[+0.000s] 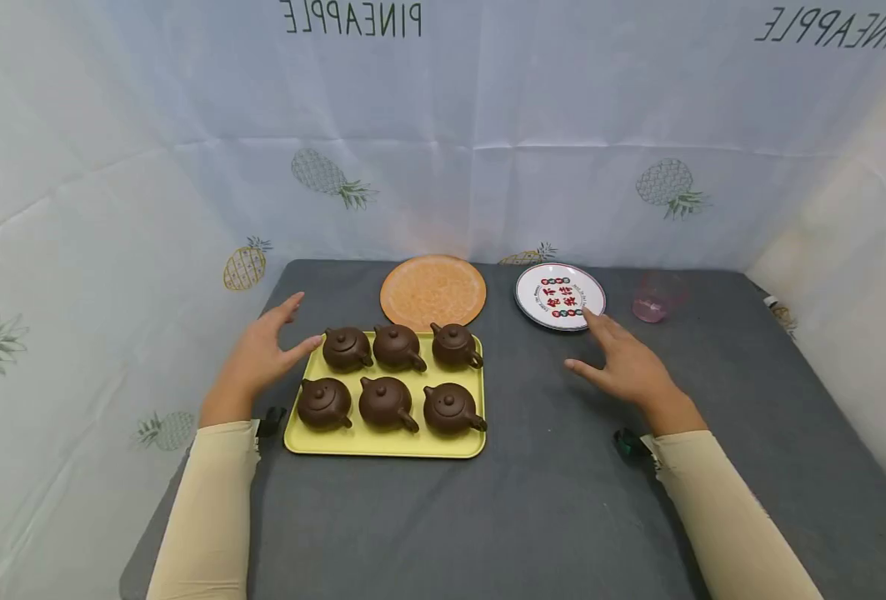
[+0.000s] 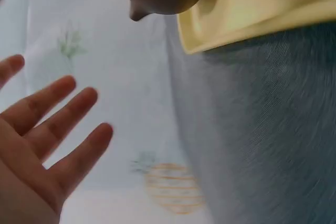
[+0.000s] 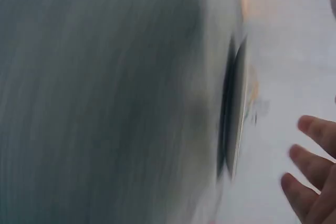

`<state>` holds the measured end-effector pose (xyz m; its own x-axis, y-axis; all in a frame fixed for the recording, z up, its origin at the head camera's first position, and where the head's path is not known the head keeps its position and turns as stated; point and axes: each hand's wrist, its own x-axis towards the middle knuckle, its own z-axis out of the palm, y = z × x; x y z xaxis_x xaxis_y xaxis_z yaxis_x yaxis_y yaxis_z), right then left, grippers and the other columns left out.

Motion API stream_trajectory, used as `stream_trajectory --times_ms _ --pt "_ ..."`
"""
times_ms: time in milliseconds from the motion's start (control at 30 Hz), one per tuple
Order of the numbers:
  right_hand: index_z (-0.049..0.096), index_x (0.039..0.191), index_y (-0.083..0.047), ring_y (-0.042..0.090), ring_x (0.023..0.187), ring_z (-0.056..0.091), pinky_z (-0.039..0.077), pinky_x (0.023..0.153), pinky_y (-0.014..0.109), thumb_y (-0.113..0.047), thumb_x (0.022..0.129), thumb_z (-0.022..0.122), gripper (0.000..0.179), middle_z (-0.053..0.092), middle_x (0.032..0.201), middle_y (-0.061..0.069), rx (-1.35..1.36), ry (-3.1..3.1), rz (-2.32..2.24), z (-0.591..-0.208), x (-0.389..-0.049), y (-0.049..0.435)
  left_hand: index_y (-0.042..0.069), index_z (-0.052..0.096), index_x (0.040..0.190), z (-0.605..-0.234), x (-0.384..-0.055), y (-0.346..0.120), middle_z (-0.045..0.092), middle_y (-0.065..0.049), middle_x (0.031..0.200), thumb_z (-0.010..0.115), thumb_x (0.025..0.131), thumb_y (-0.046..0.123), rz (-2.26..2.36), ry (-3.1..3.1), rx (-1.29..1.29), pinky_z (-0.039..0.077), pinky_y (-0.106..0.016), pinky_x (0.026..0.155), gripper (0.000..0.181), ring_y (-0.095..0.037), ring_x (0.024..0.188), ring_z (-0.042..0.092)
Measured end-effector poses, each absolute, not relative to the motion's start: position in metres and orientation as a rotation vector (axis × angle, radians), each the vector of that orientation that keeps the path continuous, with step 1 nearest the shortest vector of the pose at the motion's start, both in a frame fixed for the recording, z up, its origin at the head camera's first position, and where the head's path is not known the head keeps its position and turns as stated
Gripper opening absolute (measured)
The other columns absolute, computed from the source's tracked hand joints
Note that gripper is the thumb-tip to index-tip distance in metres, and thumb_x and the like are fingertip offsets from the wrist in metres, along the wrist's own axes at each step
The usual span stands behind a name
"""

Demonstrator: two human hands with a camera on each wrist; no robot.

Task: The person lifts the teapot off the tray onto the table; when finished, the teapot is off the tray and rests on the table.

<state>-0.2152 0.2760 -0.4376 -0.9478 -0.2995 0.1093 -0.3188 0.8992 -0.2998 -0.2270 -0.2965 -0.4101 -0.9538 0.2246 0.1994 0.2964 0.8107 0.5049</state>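
Six brown teapots (image 1: 385,403) sit in two rows on a yellow tray (image 1: 367,443), on the left of the grey table (image 1: 533,517). The tray's long side runs left to right. The left hand (image 1: 258,354) is closer: the tray lies just right of its spread fingers. The right hand (image 1: 626,367), fingers apart too, is near the white plate (image 1: 558,292).

The teapots (image 1: 386,403) are dark brown, the tray (image 1: 367,444) yellow, the plate (image 1: 559,297) white and red-lettered
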Motion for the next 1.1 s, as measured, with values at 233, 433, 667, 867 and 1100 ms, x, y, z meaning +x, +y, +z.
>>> stream_trajectory --times_ms 233,433,667,867,1100 --pt "0.029 0.154 -0.013 0.033 0.113 0.059 0.046 0.09 0.051 -0.045 0.096 0.059 0.072 0.057 0.13 0.013 0.32 -2.784 1.126 -0.443 -0.228 0.216 0.005 0.015 0.156 -0.429 -0.236 -0.314 0.038 -0.032 0.143 0.051 0.103 0.033 -1.592 -2.97 -0.229 0.05 -0.049 0.088 0.07 -0.045 0.123 0.048" --pt "0.045 0.139 0.001 0.03 0.086 0.065 0.053 0.07 0.039 -0.024 0.099 0.06 0.051 0.059 0.111 0.017 0.273 -2.55 1.73 -0.452 -0.235 0.18 -0.001 0.022 0.153 -0.442 -0.238 -0.317 0.047 -0.034 0.132 0.054 0.102 0.026 -1.815 -2.972 -0.163 0.054 -0.042 0.081 0.066 -0.044 0.115 0.053" --pt "0.044 0.137 0.003 0.025 0.072 0.065 0.054 0.059 0.038 -0.023 0.099 0.059 0.048 0.058 0.114 0.022 0.281 -2.557 2.15 -0.466 -0.235 0.145 -0.003 0.03 0.15 -0.459 -0.242 -0.324 0.057 -0.023 0.121 0.065 0.096 0.02 -1.853 -2.935 -0.173 0.054 -0.034 0.079 0.068 -0.02 0.099 0.062" --pt "0.049 0.133 -0.003 0.025 0.07 0.064 0.055 0.058 0.04 -0.027 0.097 0.062 0.044 0.06 0.104 0.018 0.317 -2.592 2.208 -0.474 -0.234 0.123 -0.005 0.034 0.147 -0.472 -0.242 -0.333 0.052 -0.022 0.12 0.075 0.086 0.009 -1.865 -2.898 -0.296 0.051 -0.024 0.075 0.075 -0.014 0.088 0.061" --pt "0.06 0.111 0.001 0.025 0.07 0.063 0.056 0.061 0.038 -0.025 0.095 0.066 0.032 0.063 0.092 0.019 0.217 -2.528 2.247 -0.479 -0.236 0.12 -0.01 0.035 0.144 -0.477 -0.242 -0.33 0.052 -0.02 0.117 0.074 0.084 0.001 -1.882 -2.834 -0.401 0.051 -0.023 0.073 0.072 -0.013 0.086 0.061"
